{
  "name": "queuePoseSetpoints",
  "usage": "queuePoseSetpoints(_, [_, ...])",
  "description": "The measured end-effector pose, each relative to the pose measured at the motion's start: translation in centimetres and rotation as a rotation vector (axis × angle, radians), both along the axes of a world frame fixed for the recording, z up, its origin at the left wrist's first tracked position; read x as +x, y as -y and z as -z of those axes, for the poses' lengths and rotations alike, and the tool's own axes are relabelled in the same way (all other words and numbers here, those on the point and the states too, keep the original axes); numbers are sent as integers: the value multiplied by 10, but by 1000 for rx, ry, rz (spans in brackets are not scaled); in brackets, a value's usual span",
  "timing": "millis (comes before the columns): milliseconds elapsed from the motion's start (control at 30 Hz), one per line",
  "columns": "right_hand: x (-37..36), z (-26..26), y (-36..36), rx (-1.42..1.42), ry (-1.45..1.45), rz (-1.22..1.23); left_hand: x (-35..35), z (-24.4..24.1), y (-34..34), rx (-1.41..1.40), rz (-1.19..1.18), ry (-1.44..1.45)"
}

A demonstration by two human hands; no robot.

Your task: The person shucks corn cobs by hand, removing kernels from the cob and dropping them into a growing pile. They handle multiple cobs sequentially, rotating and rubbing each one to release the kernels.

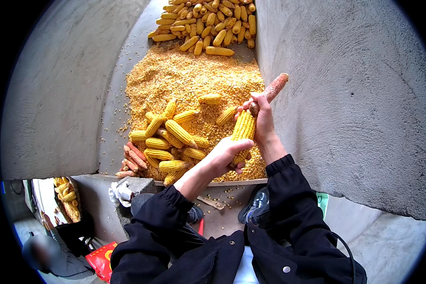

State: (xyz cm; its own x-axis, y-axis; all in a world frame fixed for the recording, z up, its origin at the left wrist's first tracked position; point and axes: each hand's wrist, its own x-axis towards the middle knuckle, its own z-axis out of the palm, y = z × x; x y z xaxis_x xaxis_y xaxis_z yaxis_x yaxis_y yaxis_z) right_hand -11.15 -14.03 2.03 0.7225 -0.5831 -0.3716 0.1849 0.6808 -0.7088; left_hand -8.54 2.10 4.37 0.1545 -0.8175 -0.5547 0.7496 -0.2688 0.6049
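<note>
My left hand grips the lower part of a yellow ear of corn, which tilts slightly to the right. Above it, my right hand is closed around a bare reddish corn cob whose lower end touches or nearly touches the upper part of the ear. Beneath both hands spreads a thick layer of loose corn kernels. Several unshelled ears lie heaped on the kernels left of my hands. Bare red cobs are piled at the heap's lower left corner.
Rough concrete walls rise on both sides. A large pile of ears lies at the far end. A low board edges the kernels nearest me. A concrete block with a white cloth stands left. Another person is at lower left, near more corn.
</note>
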Motion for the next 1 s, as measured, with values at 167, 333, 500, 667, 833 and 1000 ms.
queuePoseSetpoints(167, [-1, -1, 11, 34, -96, 138, 0, -12, 10, 58, -101, 483])
queuePoseSetpoints(333, [-3, -20, 4, -116, 35, -6, 9, -12, 2, 1, -41, 169])
queuePoseSetpoints(500, [-11, -33, 5, -67, 95, -33, 17, -16, -1, -120, -14, -63])
queuePoseSetpoints(667, [-9, -13, -7, -138, 77, 71, 3, -10, 1, -46, -23, 324])
queuePoseSetpoints(833, [-3, -3, -10, -141, 8, 102, -2, -11, 2, 109, -26, 535])
queuePoseSetpoints(1000, [2, 12, -3, -195, -140, 93, -6, -11, 6, 252, 37, 745])
